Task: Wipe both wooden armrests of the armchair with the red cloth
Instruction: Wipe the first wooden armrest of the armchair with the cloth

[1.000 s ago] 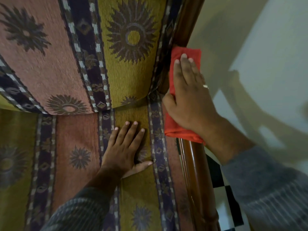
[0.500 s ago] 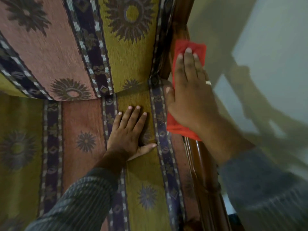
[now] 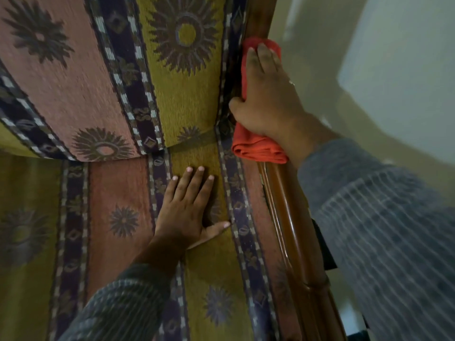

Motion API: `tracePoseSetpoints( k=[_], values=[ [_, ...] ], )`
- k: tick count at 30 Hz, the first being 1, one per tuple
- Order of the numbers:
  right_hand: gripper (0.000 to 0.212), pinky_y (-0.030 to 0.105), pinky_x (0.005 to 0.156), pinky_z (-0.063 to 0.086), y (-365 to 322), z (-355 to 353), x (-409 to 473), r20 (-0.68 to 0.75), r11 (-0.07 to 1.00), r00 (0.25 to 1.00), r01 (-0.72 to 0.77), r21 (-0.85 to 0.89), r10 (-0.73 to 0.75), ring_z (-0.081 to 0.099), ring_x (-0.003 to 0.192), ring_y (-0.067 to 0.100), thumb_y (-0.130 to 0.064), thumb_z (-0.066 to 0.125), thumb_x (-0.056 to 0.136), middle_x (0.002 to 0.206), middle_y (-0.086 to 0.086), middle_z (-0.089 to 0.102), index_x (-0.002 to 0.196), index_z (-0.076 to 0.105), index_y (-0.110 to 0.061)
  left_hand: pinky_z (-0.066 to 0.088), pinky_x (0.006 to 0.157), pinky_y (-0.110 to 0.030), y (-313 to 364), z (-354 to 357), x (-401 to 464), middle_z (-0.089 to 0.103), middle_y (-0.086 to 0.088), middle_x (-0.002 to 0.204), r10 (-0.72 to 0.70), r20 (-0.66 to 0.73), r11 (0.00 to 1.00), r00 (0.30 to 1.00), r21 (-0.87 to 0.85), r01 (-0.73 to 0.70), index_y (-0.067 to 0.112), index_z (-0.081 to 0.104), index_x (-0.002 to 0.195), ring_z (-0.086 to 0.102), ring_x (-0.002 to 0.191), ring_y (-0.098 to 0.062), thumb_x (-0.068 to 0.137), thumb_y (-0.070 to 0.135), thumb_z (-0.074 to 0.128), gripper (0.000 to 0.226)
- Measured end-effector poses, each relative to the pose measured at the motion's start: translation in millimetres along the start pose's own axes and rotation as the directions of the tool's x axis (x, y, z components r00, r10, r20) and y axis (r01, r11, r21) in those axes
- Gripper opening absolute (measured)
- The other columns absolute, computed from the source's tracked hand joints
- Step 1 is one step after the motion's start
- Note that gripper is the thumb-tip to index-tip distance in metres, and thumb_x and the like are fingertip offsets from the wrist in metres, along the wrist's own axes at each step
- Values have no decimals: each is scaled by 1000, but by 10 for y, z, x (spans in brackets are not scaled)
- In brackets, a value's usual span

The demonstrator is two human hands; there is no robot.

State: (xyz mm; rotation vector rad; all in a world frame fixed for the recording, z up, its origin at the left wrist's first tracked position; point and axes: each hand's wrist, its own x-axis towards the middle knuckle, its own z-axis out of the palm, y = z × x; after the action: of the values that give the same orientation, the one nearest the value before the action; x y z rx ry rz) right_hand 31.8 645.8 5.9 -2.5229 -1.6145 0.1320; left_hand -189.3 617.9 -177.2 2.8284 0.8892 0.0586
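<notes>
The armchair's right wooden armrest (image 3: pixel 293 225) is glossy brown and runs from bottom right up toward the chair back. A folded red cloth (image 3: pixel 258 147) lies over its far part, near where it meets the backrest. My right hand (image 3: pixel 267 94) presses on the cloth, fingers stretched along the rail and thumb wrapped around the inner side. My left hand (image 3: pixel 189 207) rests flat and spread on the patterned seat cushion (image 3: pixel 118 193), holding nothing. The other armrest is out of view.
The striped sunflower-patterned backrest (image 3: pixel 73 77) fills the upper left. A pale wall (image 3: pixel 394 70) stands close to the right of the armrest. A bit of dark and white floor (image 3: pixel 354 321) shows at bottom right.
My right hand has slid the red cloth further up the armrest toward the chair back. The left hand stays planted on the seat. The view has shifted slightly.
</notes>
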Motion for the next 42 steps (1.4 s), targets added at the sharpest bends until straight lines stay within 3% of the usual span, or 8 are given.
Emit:
tracePoseSetpoints(
  k=[6,13,23,35,42],
  values=[
    [86,46,121,12,12,66,-633,-17,999,999,-28,46,29,3,154,34,-43,51,94,166,18,4,156,6,-4,14,123,-57,-6,-2,8,16,-10,167,-1,24,1000,1000,2,0,17,22,158,9,155,-31,79,91,26,109],
    [85,47,124,16,-6,8,-27,-47,999,998,-33,-5,32,12,151,39,-46,52,92,163,22,15,155,15,-1,11,123,-55,-19,50,-1,17,-10,166,-3,-13,1000,1000,1,3,16,24,158,11,155,-31,78,91,29,109],
    [79,49,125,5,105,84,-709,26,989,993,119,-86,-118,-5,154,30,-41,42,98,167,15,-4,157,0,-8,13,123,-56,-7,12,14,18,-11,167,3,-2,1000,1000,21,-3,16,24,157,12,155,-32,78,91,25,110],
    [79,50,124,6,31,133,-654,1,991,998,63,-119,-63,-4,154,33,-38,44,99,167,17,-4,157,0,-6,10,124,-52,53,14,-86,17,-13,166,-63,-50,998,997,-6,62,12,20,158,12,154,-32,81,88,22,108],
    [80,53,124,10,32,118,-1720,51,993,995,87,-83,-82,-3,154,33,-45,33,96,166,18,-4,157,-1,-6,10,125,-53,186,0,-284,9,-13,168,-147,0,989,989,-20,147,11,12,159,5,155,-31,84,87,20,107]
  ],
)
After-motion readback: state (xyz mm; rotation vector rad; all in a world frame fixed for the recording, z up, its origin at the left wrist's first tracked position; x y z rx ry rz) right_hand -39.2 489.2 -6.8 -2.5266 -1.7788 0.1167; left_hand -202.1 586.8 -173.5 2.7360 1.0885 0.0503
